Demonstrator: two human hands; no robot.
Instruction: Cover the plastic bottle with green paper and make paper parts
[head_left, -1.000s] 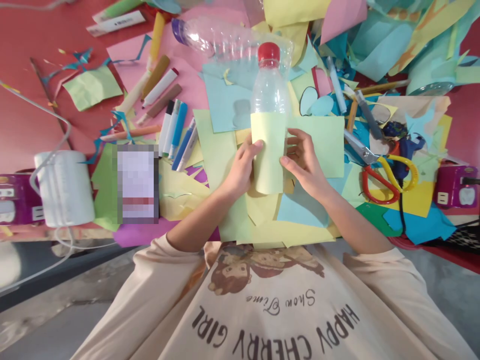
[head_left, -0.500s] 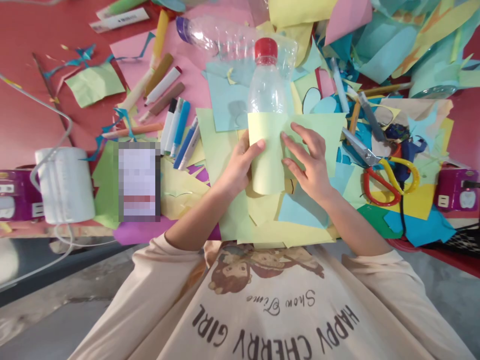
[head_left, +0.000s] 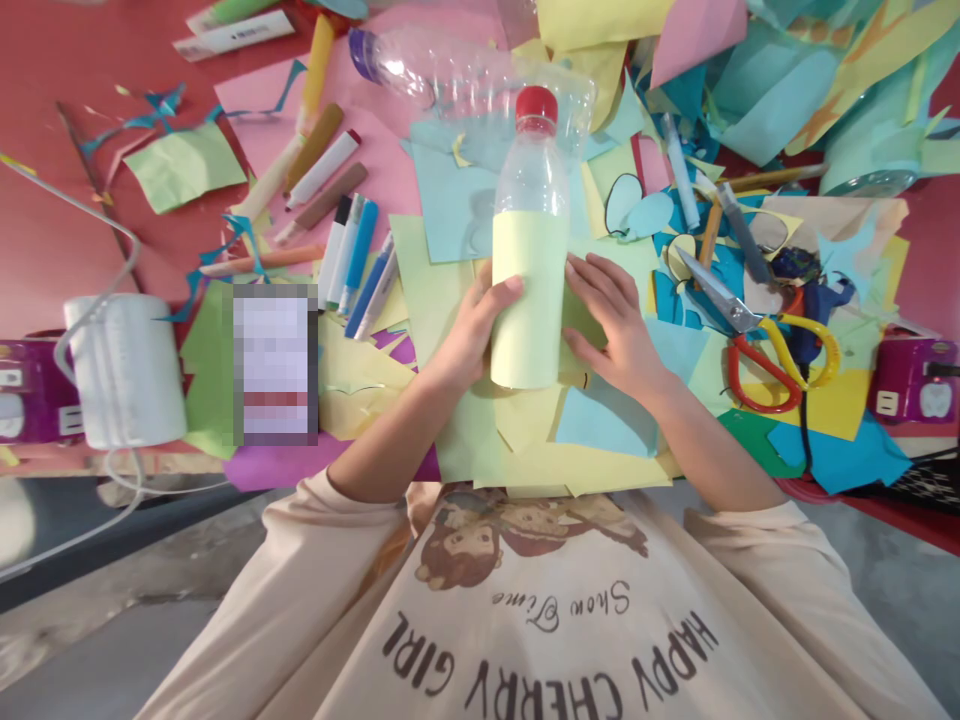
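Note:
A clear plastic bottle (head_left: 531, 175) with a red cap lies in the middle, its cap pointing away from me. Pale yellow-green paper (head_left: 529, 300) wraps round its lower part. My left hand (head_left: 480, 325) grips the wrapped bottle from the left, thumb on top of the paper and the other fingers hidden beneath. On the right side, my right hand (head_left: 611, 325) has its fingers apart, the fingertips at the edge of the wrapped bottle. Loose sheets of pale green and yellow paper (head_left: 465, 440) lie under both hands.
Scissors (head_left: 742, 318) with red and yellow handles lie at right among paper scraps. Several markers (head_left: 360, 255) and a phone with a blurred screen (head_left: 275, 365) are at left. Another clear bottle (head_left: 450, 75) lies behind. A white cylinder (head_left: 126, 370) stands far left.
The paper's free right-hand part now lies wrapped round the bottle, which has turned and shifted slightly. My right fingers have moved down to the bottle's side, uncovering small cut paper pieces at right.

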